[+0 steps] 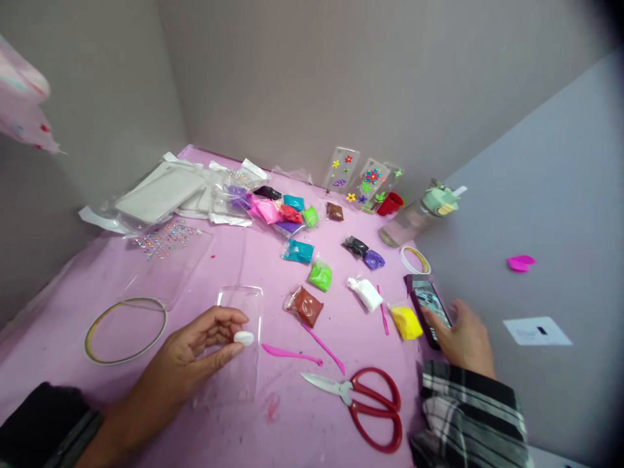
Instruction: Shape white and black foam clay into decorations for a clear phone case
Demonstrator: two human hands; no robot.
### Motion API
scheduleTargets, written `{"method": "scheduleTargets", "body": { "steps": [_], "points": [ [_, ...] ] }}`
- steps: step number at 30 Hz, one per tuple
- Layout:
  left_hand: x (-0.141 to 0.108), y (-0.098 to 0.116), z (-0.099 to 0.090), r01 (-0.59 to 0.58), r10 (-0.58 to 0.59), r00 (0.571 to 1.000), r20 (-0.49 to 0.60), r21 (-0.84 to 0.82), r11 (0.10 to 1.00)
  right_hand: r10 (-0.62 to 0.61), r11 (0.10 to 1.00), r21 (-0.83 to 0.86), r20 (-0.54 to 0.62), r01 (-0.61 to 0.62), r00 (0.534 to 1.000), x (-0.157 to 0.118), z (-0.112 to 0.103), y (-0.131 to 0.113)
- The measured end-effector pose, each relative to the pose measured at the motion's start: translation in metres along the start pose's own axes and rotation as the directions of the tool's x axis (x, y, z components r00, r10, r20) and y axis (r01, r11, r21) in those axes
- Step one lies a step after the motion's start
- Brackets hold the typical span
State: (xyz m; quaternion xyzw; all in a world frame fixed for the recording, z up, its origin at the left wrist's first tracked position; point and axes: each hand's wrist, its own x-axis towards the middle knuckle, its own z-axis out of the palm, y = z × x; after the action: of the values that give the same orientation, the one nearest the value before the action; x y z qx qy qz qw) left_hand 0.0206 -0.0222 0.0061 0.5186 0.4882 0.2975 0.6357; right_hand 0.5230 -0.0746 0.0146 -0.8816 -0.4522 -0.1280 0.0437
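Note:
My left hand (199, 341) pinches a small flattened lump of white clay (244, 338) between thumb and fingertips. It is above a clear phone case (248, 383) lying on the table. At the right edge, my right hand (463, 338) is at a smartphone (429, 302) with a lit screen. The thumb lies over the screen and the other fingers are at the phone's right side, partly hidden. Pink modelling tools (292, 354) lie right of the case, with red-handled scissors (348, 390) nearer me. A bag of white clay (365, 294) and a bag of yellow clay (406, 322) sit left of the phone.
More coloured clay bags (305, 305) are scattered mid-table. Decorated clear cases (373, 182) lean at the back by a red cup (390, 204) and a tilted bottle (414, 214). Packaged cases (160, 192), loose gems (168, 239) and a tape roll (125, 330) occupy the left. Walls border the table.

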Motion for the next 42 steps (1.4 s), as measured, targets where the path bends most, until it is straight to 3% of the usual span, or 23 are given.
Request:
{"method": "scheduleTargets", "body": {
  "steps": [6,13,17,20,22,24,27,28,31,33,37,42],
  "points": [
    [-0.001,0.000,-0.001,-0.003,0.003,1.000,-0.015,0.012,1.000,0.032,0.999,0.034,-0.014,-0.032,0.999,-0.010,-0.018,-0.014],
    [0.000,-0.002,-0.001,-0.009,0.010,1.000,-0.007,0.009,1.000,0.028,0.996,0.082,0.041,-0.032,0.999,-0.010,-0.022,-0.020],
    [0.000,-0.001,0.000,-0.010,0.010,1.000,0.011,-0.004,1.000,0.092,0.992,0.094,-0.050,-0.087,0.995,-0.014,-0.035,-0.031],
    [0.000,0.002,0.000,-0.019,0.019,0.999,0.040,-0.015,1.000,0.078,0.981,0.188,-0.119,-0.054,0.990,-0.031,-0.057,-0.063],
    [0.001,0.003,0.001,-0.027,0.028,0.998,0.058,-0.012,1.000,-0.032,0.873,0.478,-0.146,0.099,0.989,-0.054,-0.075,-0.100],
    [0.001,0.005,0.001,-0.036,0.036,0.997,0.061,-0.010,0.999,-0.285,0.671,0.690,-0.098,0.272,0.953,-0.082,-0.093,-0.143],
    [0.001,0.005,0.002,-0.035,0.038,0.997,0.071,-0.041,0.999,-0.629,0.382,0.893,0.063,0.237,0.775,-0.124,-0.112,-0.205],
    [0.001,0.005,0.002,-0.035,0.041,0.996,0.085,-0.068,0.997,-0.686,0.329,0.916,0.067,0.228,0.724,-0.135,-0.114,-0.222],
    [0.002,0.004,0.003,-0.040,0.061,0.990,0.124,-0.168,0.985,-0.756,0.333,0.920,0.131,0.205,0.641,-0.152,-0.109,-0.253],
    [0.002,0.002,0.003,-0.045,0.074,0.988,0.138,-0.206,0.977,-0.749,0.318,0.932,0.133,0.175,0.649,-0.154,-0.100,-0.262],
    [0.003,-0.001,0.004,-0.049,0.085,0.982,0.167,-0.211,0.976,-0.696,0.241,0.966,0.104,0.095,0.711,-0.151,-0.087,-0.265],
    [0.004,-0.004,0.003,-0.059,0.092,0.982,0.167,-0.193,0.980,-0.674,0.209,0.976,0.104,0.054,0.732,-0.150,-0.085,-0.263]
  ]
}}
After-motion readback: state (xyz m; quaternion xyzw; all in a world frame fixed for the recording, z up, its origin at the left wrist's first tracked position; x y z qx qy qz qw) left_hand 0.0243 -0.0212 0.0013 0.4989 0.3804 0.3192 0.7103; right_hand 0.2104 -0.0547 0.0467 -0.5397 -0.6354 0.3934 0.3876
